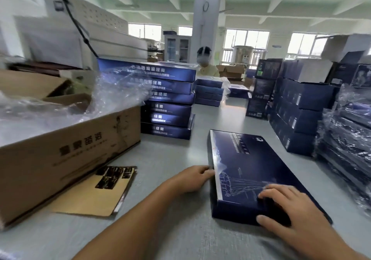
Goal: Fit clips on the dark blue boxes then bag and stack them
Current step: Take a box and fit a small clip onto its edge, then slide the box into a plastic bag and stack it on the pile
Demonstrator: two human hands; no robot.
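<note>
Flat dark blue box [261,171] lies lid-up on the grey table [180,235], long axis running away from the camera, both hands on its near half. Right hand [289,207] rests on the near end of the box: fingers spread and lightly bent over the lid, thumb pressed against the near end wall, so it clasps that near corner. Left hand [190,177] is at the box's left long edge, fingertips curled against the side wall about halfway along; can't tell whether it pinches anything small there. Left of the box, flat on the table, a brown card sheet [94,195] carries a cluster of small dark clips [114,174] at its far end. Just behind that sheet, further left of the box, sits an open cardboard carton [60,155] with printed characters on its side and clear plastic bags [80,99] spilling out the top. Beyond the box's far-left corner, well apart from it, stands a stack of six matching blue boxes [168,103], the upper ones partly veiled by plastic film. Right of the box, a bagged stack [345,139] wrapped in clear film; behind that, taller dark blue cartons [301,109] stacked in rows. Far beyond the box, a second low stack of blue boxes [209,93] with a person in a yellow top [207,69] behind it, then a white pillar [206,18] and windows.
</note>
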